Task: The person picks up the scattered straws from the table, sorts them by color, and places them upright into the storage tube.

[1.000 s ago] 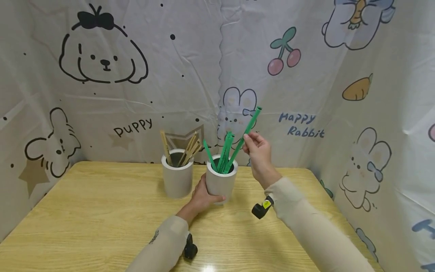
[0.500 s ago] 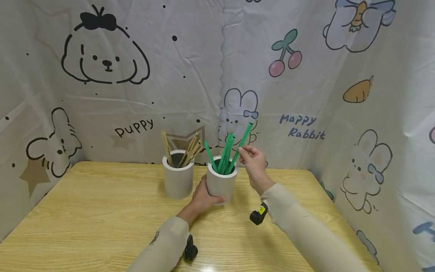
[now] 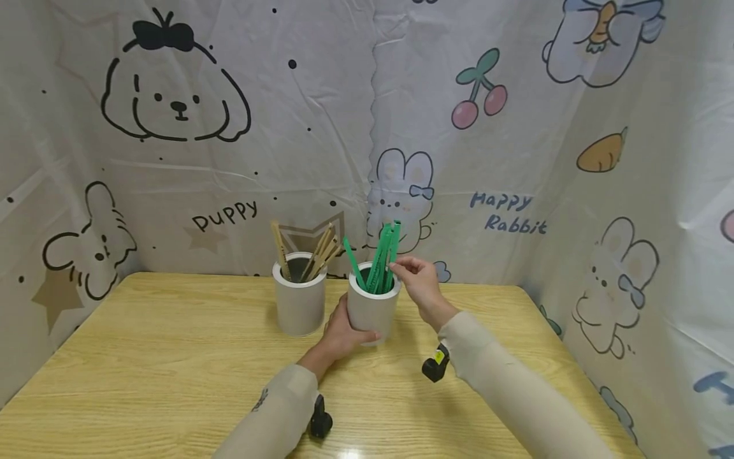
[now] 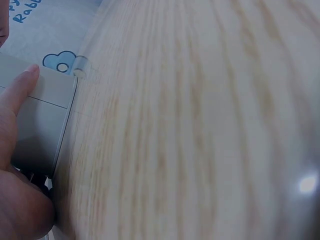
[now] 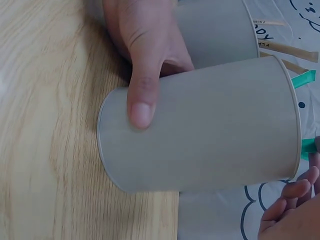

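Note:
My left hand grips the lower part of a pale grey round pot with a white rim, thumb across its front. Several slim green straws with dark print stand in that pot, fanned slightly. At the right side of its rim, my right hand pinches one green straw between thumb and forefinger; its lower end is hidden inside the pot. The right wrist view shows the left thumb on the pot wall and the right fingers near the rim.
Just left stands a matching pot holding several tan printed sticks. Both pots are near the back of a wood-grain table. A cartoon-printed curtain hangs behind and along the sides.
My right hand has come down and left, lowering the green straw into the pot until its top is about level with the others. The left hand has kept its grip.

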Motion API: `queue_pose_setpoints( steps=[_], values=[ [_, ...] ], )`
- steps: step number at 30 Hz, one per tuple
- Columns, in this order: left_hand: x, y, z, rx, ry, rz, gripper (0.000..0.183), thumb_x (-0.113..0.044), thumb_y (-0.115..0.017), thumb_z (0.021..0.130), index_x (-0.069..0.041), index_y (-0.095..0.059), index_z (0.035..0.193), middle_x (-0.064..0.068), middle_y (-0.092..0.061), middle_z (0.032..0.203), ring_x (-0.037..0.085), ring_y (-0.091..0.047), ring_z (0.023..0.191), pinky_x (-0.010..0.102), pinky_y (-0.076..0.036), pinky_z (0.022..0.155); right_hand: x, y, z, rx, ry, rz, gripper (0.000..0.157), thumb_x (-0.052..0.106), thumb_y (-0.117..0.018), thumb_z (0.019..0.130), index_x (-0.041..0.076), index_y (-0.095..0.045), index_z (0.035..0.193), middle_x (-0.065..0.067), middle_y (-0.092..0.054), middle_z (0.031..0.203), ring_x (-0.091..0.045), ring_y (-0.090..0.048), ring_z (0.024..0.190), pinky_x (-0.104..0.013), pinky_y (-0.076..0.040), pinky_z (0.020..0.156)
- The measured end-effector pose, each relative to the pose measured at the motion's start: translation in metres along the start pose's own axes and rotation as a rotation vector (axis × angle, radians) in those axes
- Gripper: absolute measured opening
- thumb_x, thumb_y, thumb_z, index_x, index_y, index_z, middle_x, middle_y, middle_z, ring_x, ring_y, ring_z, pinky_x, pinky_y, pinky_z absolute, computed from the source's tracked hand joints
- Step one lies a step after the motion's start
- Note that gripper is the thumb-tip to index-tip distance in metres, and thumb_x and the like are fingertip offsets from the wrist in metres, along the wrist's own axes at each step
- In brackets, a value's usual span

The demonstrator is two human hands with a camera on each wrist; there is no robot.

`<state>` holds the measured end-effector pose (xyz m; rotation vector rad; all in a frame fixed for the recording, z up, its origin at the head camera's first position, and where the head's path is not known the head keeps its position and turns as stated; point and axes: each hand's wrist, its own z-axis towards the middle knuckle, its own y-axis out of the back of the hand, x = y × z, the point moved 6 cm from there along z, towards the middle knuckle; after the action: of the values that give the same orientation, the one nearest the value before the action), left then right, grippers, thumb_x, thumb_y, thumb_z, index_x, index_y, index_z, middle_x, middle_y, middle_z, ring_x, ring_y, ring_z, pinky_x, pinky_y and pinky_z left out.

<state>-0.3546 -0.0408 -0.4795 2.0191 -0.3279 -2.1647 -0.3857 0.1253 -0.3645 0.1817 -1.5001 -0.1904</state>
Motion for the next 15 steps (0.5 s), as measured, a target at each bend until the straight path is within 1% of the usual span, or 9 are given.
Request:
queue_pose_setpoints(
  steps=[4,8,12,15],
  values=[
    [0.0007,0.0003,0.0013,-0.002,0.002,0.009,0.109,-0.018,-0.091,0.074,-0.01,-0.022,0.158,0.018,-0.045,0.153,0.038,-0.045,0.14,0.058,-0.033,0.118,0.0001,-0.0003,0.0,0.035,0.001,-0.064,0.024,0.023,-0.066,0.098,0.004,-0.07,0.112,-0.001,-0.062,0.107,-0.014,-0.051,0.097,-0.029,-0.044,0.085],
    [0.0002,0.0014,0.0013,-0.008,0.003,0.015,0.11,-0.019,-0.091,0.073,-0.01,-0.023,0.158,0.018,-0.045,0.153,0.038,-0.045,0.139,0.058,-0.034,0.118,0.0003,-0.001,-0.0003,0.068,0.0,-0.095,0.024,0.024,-0.065,0.098,0.005,-0.071,0.113,-0.004,-0.064,0.113,-0.015,-0.052,0.1,-0.03,-0.044,0.087],
    [-0.0004,0.0026,0.0008,-0.009,0.005,0.012,0.11,-0.019,-0.092,0.073,-0.01,-0.023,0.158,0.017,-0.045,0.153,0.039,-0.045,0.139,0.058,-0.034,0.118,0.0003,0.0001,-0.0006,0.082,0.001,-0.1,0.027,0.025,-0.063,0.1,0.005,-0.07,0.117,-0.005,-0.065,0.117,-0.014,-0.054,0.103,-0.031,-0.046,0.093],
    [-0.0004,0.0026,0.001,-0.006,0.005,0.008,0.111,-0.019,-0.092,0.073,-0.01,-0.022,0.159,0.017,-0.044,0.154,0.039,-0.045,0.14,0.058,-0.033,0.118,-0.0004,0.0029,-0.0013,0.085,0.012,-0.087,0.029,0.024,-0.061,0.102,0.002,-0.068,0.118,-0.006,-0.065,0.116,-0.014,-0.054,0.103,-0.033,-0.046,0.096]
  ],
)
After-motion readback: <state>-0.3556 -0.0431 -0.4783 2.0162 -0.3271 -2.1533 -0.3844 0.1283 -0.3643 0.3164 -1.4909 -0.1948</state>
